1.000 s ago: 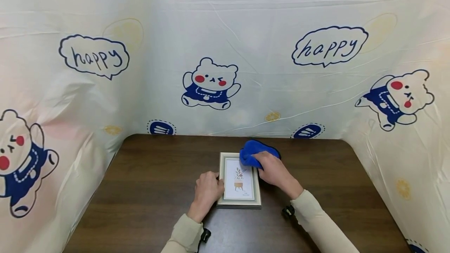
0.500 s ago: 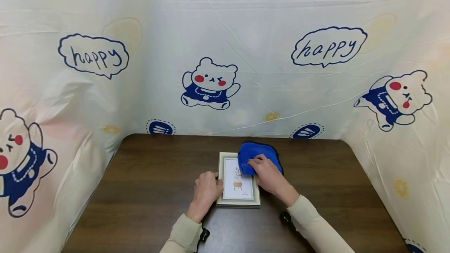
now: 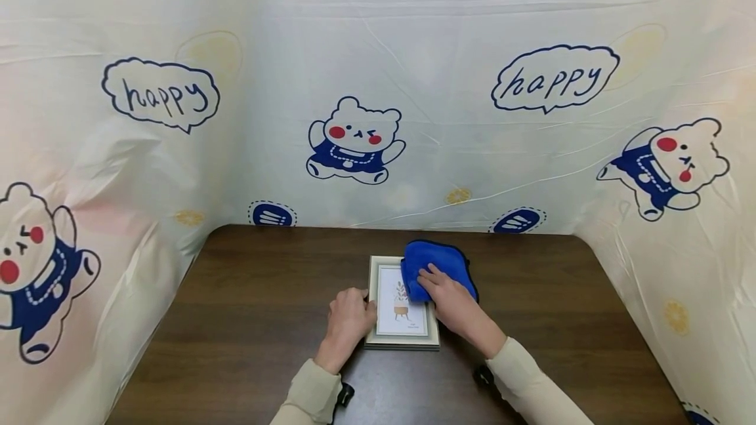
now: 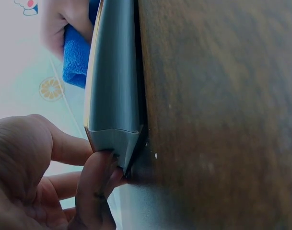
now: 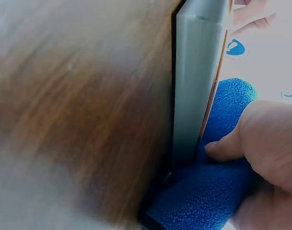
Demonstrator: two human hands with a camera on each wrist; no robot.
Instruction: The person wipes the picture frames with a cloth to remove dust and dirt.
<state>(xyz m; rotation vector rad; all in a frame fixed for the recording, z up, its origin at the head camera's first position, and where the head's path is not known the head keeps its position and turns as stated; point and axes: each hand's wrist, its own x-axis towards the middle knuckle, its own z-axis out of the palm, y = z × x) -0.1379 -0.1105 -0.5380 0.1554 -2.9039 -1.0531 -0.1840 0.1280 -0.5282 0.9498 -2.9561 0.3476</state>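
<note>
A picture frame [image 3: 403, 328] with a pale border and a potted-plant print lies face up on the table. My left hand [image 3: 348, 317] holds its left side; the left wrist view shows the thumb and fingers [image 4: 95, 177] pinching a corner of the frame. Over the frame's upper right part lies a blue cloth [image 3: 434, 256], overhanging its right edge. My right hand [image 3: 457, 303] grips the cloth and presses it onto the frame. In the right wrist view, the thumb [image 5: 225, 147] bears on the cloth beside the frame's edge; the other fingers are mostly hidden there.
The dark brown wooden table [image 3: 266, 267] stretches around the frame on all sides. A pale printed curtain [image 3: 437, 169] with bears and "happy" bubbles encloses the back and both sides. Black straps [image 3: 345, 395] sit at both wrists.
The right hand has moved slightly down the frame with the cloth, which now lies more spread out than the earlier bunched shape. The left hand and frame have stayed in place.
</note>
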